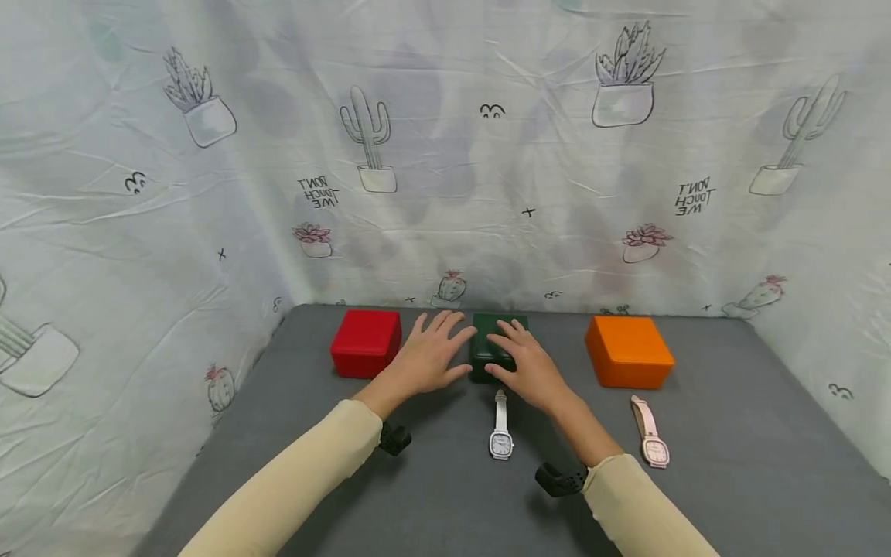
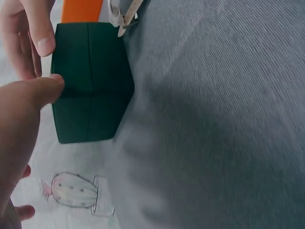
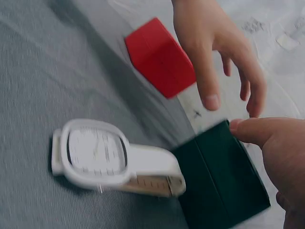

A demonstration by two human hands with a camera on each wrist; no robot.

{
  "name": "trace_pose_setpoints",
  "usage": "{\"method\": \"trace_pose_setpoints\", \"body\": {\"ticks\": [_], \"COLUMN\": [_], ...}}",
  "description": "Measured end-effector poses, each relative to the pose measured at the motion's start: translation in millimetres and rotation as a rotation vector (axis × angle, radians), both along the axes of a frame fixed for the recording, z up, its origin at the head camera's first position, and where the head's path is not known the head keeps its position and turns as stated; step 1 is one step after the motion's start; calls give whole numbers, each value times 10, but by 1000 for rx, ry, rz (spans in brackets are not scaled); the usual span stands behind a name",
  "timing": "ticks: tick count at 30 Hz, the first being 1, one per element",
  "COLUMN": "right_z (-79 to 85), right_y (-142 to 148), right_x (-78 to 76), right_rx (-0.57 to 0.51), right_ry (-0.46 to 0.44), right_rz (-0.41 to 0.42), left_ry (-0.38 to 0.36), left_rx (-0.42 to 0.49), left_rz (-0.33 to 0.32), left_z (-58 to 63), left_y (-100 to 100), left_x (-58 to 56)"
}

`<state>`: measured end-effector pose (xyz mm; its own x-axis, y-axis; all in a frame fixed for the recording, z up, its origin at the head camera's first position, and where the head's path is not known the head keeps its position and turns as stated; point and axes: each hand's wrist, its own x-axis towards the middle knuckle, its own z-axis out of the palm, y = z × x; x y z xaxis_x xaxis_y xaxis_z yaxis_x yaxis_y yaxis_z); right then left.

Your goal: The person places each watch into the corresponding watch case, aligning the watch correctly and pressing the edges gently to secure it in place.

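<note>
A closed dark green box (image 1: 486, 324) stands near the back of the table, between my two hands. My left hand (image 1: 428, 359) is spread at the box's left side, and in the left wrist view its thumb (image 2: 45, 89) is at the lid edge. My right hand (image 1: 532, 370) reaches over the right part of the box with fingers apart; its thumb (image 3: 255, 130) is by a top corner in the right wrist view. Whether either hand touches the box, I cannot tell. In front of the box lies a white wristwatch (image 1: 500, 444), face up.
A red box (image 1: 365, 342) stands to the left and an orange box (image 1: 629, 353) to the right. A pink wristwatch (image 1: 654, 450) lies in front of the orange one. Behind the grey table (image 1: 431, 503) hangs a cactus-print cloth (image 1: 445, 155).
</note>
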<state>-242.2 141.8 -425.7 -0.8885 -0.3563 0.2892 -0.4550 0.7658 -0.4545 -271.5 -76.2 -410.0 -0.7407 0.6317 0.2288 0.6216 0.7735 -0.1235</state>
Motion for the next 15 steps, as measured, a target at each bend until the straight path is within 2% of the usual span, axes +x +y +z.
{"method": "trace_pose_setpoints", "body": {"ticks": [7,15], "right_z": [-98,-229], "right_y": [214,388], "right_x": [-84,-240], "right_rx": [-43,-67], "right_ry": [-57,-171], "right_rz": [-34,-41], "left_ry": [-13,-53], "left_rx": [26,-7], "left_rz": [-70,-165], "left_z": [-33,-117], "left_y": [166,317], "left_x": [-60,-214]}}
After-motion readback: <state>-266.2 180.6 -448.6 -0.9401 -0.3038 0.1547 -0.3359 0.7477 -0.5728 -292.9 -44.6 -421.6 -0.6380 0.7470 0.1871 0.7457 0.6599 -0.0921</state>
